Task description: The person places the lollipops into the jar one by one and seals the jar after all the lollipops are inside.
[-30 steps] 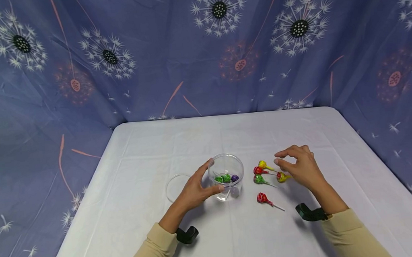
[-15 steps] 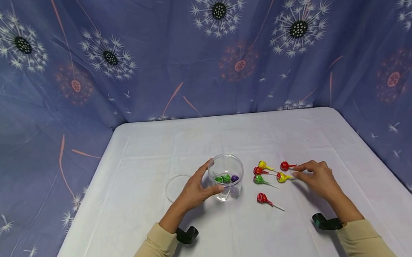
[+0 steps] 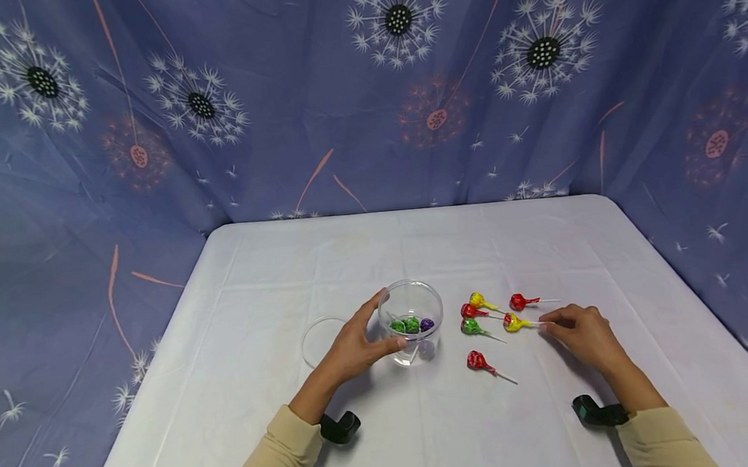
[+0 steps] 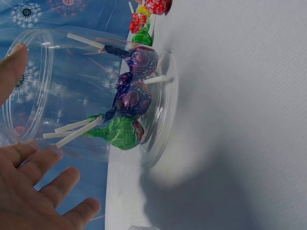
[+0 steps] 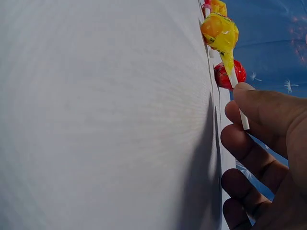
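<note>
My left hand (image 3: 350,349) holds a clear plastic jar (image 3: 437,309) near its rim, thumb on one side and fingers on the other. Inside the jar lie several lollipops; green (image 4: 123,133) and purple (image 4: 133,99) wrappers show through the wall in the left wrist view. My right hand (image 3: 583,338) pinches the white stick of a yellow-and-red lollipop (image 3: 513,322) between thumb and index finger, its other fingers loosely bent. Just beyond is a red lollipop (image 3: 518,301), its stick pointing right.
Left of that pair lie yellow (image 3: 477,300), red (image 3: 469,311) and green (image 3: 470,326) lollipops close together. Another red lollipop (image 3: 478,361) rests nearer the front. A clear round lid (image 3: 302,345) lies left of the jar, partly behind the left hand. A patterned blue curtain (image 3: 309,84) surrounds the white table (image 3: 284,262).
The right hand has set down a red lollipop beside the others, drawn back to the right and taken the yellow-and-red lollipop's stick. The left hand and jar stay put.
</note>
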### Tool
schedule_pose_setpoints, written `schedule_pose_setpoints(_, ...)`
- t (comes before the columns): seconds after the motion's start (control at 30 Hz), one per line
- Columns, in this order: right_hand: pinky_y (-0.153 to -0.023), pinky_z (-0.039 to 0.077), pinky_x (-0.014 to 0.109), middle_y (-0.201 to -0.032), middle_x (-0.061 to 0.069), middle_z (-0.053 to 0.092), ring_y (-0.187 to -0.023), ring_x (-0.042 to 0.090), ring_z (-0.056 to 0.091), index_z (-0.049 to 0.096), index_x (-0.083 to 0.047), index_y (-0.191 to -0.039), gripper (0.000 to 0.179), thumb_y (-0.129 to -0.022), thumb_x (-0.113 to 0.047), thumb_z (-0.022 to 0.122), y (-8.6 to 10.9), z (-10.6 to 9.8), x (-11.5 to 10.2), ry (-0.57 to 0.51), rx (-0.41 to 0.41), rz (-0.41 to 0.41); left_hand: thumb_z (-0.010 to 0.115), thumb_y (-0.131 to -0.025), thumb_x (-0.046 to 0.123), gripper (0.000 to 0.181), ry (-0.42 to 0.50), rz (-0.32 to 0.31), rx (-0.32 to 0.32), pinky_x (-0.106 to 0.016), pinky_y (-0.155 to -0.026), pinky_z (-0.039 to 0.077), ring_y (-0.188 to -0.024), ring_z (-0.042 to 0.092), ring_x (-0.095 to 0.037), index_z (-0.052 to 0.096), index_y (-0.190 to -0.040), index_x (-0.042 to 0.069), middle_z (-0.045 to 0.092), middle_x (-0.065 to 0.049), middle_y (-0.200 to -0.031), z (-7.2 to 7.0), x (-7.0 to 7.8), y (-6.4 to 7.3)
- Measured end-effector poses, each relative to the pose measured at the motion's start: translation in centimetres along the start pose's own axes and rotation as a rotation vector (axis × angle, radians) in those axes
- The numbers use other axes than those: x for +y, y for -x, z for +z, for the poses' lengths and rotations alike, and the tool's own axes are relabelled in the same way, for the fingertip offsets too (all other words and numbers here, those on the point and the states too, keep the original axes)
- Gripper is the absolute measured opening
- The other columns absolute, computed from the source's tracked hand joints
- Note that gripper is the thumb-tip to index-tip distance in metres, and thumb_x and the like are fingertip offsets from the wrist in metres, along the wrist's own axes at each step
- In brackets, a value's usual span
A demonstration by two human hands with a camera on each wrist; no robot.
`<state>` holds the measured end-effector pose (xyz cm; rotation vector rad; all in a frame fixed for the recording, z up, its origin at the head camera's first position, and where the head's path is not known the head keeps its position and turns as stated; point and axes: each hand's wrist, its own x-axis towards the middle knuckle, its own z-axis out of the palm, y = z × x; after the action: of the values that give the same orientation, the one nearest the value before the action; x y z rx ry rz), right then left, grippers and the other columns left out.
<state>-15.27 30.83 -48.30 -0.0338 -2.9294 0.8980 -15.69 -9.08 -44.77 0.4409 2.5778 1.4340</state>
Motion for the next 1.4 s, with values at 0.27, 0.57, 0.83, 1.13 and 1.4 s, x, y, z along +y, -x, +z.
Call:
schedule_pose_setpoints(0.27, -0.067, 0.031, 0.03, -0.093, 0.015, 0.064, -0.088, 0.023, 0.044, 0.073, -0.005, -0.1, 0.021, -0.086, -0.02, 0.067, 0.2, 0.1, 0.3, -0.012, -0.02, 0.016, 0.074, -0.076, 0.049, 0.088, -0.001, -0.001, 0.002, -0.055, -0.112, 0.029, -0.144, 0.027, -0.026, 0.023, -0.148, 0.04, 0.03, 0.002, -0.154, 0.0, 0.1, 0.1)
schedule_pose_setpoints(0.57, -0.065, 0.032, 0.028, -0.09, 0.013, 0.062, -0.087, 0.02, 0.044, 0.073, -0.006, -0.097, 0.02, -0.087, -0.022, 0.067, 0.4, -0.2, -0.1, -0.037, 0.0, 0.018, 0.074, -0.077, 0.048, 0.087, 0.004, 0.005, -0.002, -0.055, -0.112, 0.028, -0.144, 0.027, -0.025, 0.023, -0.148, 0.041, 0.03, 0.003, -0.155, -0.1, 0.1, 0.1)
schedule_pose_setpoints(0.83, -0.065, 0.033, 0.026, -0.086, 0.006, 0.064, -0.082, 0.01, 0.042, 0.074, -0.008, -0.092, 0.02, -0.089, -0.027, 0.066, 0.2, -1.2, -1.6, -0.059, 0.111, -0.04, 0.073, -0.077, 0.049, 0.087, 0.005, 0.0, -0.006, -0.054, -0.113, 0.028, -0.144, 0.027, -0.025, 0.023, -0.148, 0.041, 0.029, 0.003, -0.155, -0.1, 0.0, 0.0)
schedule_pose_setpoints(1.13, -0.066, 0.032, 0.026, -0.08, -0.018, 0.06, -0.082, 0.002, 0.04, 0.074, -0.014, -0.096, 0.025, -0.088, -0.036, 0.065, -0.5, -2.4, -5.1, -0.173, 0.158, -0.088, 0.073, -0.077, 0.048, 0.087, 0.012, -0.003, -0.007, -0.055, -0.113, 0.027, -0.144, 0.027, -0.025, 0.023, -0.148, 0.04, 0.03, 0.003, -0.155, -0.1, 0.0, 0.0)
schedule_pose_setpoints(1.4, -0.07, 0.033, 0.031, -0.083, -0.009, 0.061, -0.09, 0.009, 0.041, 0.074, -0.014, -0.097, 0.024, -0.089, -0.034, 0.064, -1.0, -3.0, -10.5, -0.282, 0.129, -0.128, 0.073, -0.077, 0.049, 0.088, 0.012, -0.001, -0.009, -0.055, -0.113, 0.027, -0.144, 0.026, -0.026, 0.022, -0.148, 0.041, 0.029, 0.002, -0.155, -0.1, 0.0, -0.1)
